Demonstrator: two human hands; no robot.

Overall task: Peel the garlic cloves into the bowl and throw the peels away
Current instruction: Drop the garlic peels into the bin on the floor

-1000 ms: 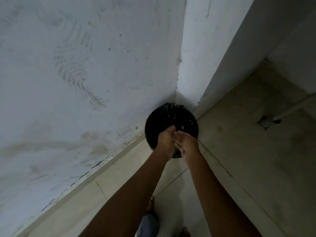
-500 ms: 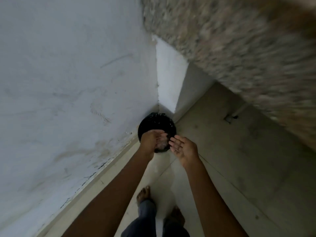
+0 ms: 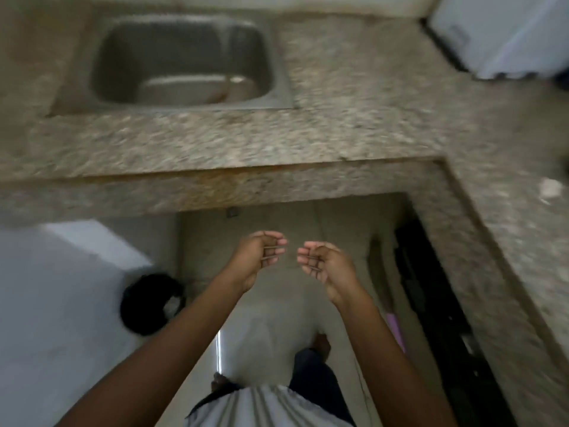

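Observation:
A black-lined bin (image 3: 147,303) stands on the floor at the lower left, with pale peels (image 3: 172,305) showing inside it. My left hand (image 3: 257,254) and my right hand (image 3: 323,263) hang side by side over the floor, up and to the right of the bin, a small gap between them. Both have loosely curled fingers and hold nothing. No garlic cloves and no bowl are in view.
A speckled granite counter (image 3: 308,143) runs across the top and down the right side, with a steel sink (image 3: 277,97) set in it. A white appliance (image 3: 508,35) sits at the far right corner. Dark shelving (image 3: 437,303) lies under the right counter. My feet stand on the tiled floor (image 3: 277,303).
My hands have come away from over the bin and parted. The view has swung from the wall corner to the counter and sink, and the bin now lies at the lower left.

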